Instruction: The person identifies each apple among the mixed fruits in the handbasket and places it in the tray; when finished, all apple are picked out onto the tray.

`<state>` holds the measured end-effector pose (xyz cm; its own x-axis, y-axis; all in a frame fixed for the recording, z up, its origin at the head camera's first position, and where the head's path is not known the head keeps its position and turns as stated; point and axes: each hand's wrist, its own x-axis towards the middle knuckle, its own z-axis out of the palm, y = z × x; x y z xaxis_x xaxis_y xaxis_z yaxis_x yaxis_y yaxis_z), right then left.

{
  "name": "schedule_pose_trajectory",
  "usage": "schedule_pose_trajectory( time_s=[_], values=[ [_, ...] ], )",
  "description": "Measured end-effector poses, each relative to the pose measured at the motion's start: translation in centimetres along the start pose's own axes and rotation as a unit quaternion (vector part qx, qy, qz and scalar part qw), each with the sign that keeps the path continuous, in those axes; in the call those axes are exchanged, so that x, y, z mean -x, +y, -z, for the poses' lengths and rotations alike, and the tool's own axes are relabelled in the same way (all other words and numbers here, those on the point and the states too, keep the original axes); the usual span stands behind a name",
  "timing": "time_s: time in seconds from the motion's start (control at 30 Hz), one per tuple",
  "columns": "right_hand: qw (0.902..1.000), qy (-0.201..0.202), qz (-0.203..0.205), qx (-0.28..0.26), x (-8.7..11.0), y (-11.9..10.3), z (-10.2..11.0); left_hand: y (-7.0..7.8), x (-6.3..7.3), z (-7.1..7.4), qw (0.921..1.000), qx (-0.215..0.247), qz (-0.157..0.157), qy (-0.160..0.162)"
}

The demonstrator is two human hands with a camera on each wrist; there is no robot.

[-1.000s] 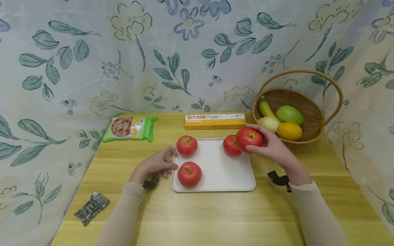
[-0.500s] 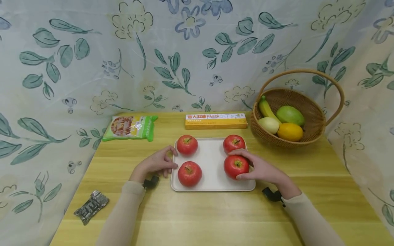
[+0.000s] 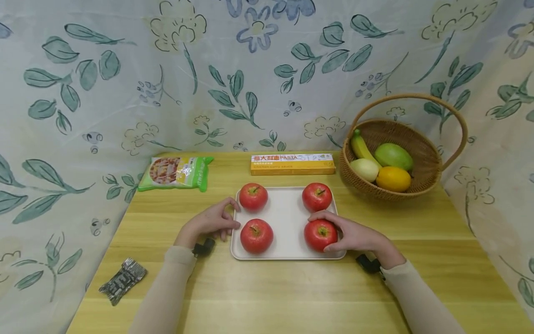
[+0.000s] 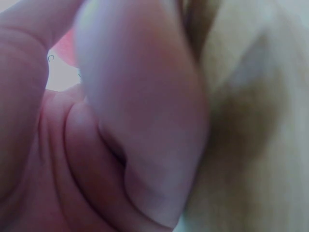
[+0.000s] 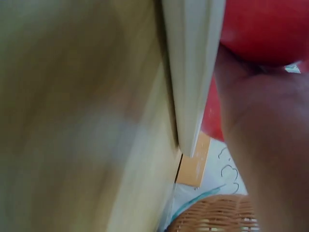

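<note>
A white rectangular tray (image 3: 288, 225) lies on the table with a red apple near each corner. My right hand (image 3: 354, 235) holds the front-right apple (image 3: 319, 234), its fingers and thumb curved around the right side. Behind that one sits the back-right apple (image 3: 317, 196). On the opposite side are the back-left apple (image 3: 253, 197) and the front-left apple (image 3: 256, 236). My left hand (image 3: 212, 220) rests at the tray's left rim, fingers loosely bent, with index finger and thumb apart at the edge. In the right wrist view, the tray's side wall (image 5: 193, 72) runs beside the right hand.
A wicker basket (image 3: 423, 148) at the back right holds a banana, a green mango, a pale round fruit and a yellow lemon-like fruit. A pasta box (image 3: 292, 165) lies behind the tray. A green food packet (image 3: 177, 174) and a small silver-black packet (image 3: 123, 281) are on the left.
My right hand has brought the apple from above the back-right corner, near the basket, forward and down to the tray's front-right corner. The left hand has stayed at the rim.
</note>
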<state>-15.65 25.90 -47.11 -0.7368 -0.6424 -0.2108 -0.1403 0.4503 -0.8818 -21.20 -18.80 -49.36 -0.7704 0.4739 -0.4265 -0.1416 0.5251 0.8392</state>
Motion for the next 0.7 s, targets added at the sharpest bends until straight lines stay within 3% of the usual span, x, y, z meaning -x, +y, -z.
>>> schedule_pose_trajectory(
  time_s=[0.37,0.7],
  values=[
    [0.9982,-0.038,-0.037,-0.029,-0.14,0.25,0.37,-0.19,0.25,-0.06,1.0000,0.001,-0.003,0.001],
    [0.9985,-0.045,-0.033,-0.001,0.31,-0.24,0.60,-0.22,-0.05,-0.13,1.0000,-0.002,-0.005,-0.003]
  ],
)
